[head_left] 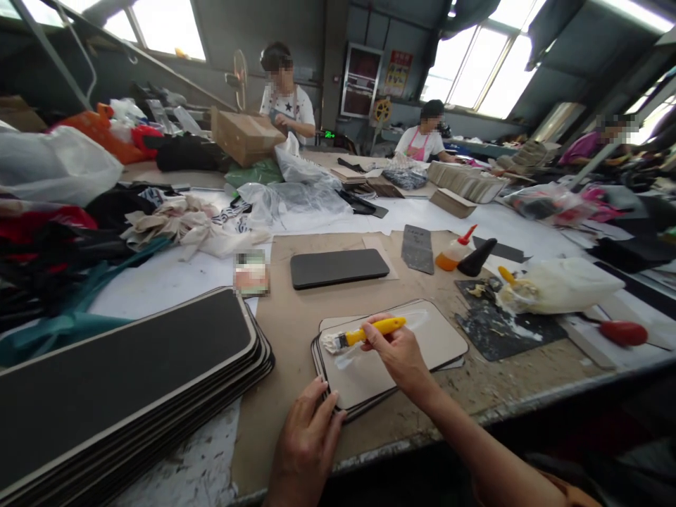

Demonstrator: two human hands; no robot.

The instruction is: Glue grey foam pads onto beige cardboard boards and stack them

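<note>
My right hand (397, 351) is closed round the yellow handle of a small brush (364, 334), whose white bristles rest on the left end of a pale rounded board (401, 355). That board tops a short stack of the same boards near the table's front edge. A wet streak of glue shines across the board's upper part. My left hand (306, 440) lies flat on the stack's near left corner with its fingers spread, holding nothing.
A tall stack of long black boards (121, 384) lies at the left. A single black board (339, 267), a glue bottle (453, 251), a black cone (477, 258) and a glue-smeared bag (554, 285) sit beyond. Other people work at the far side.
</note>
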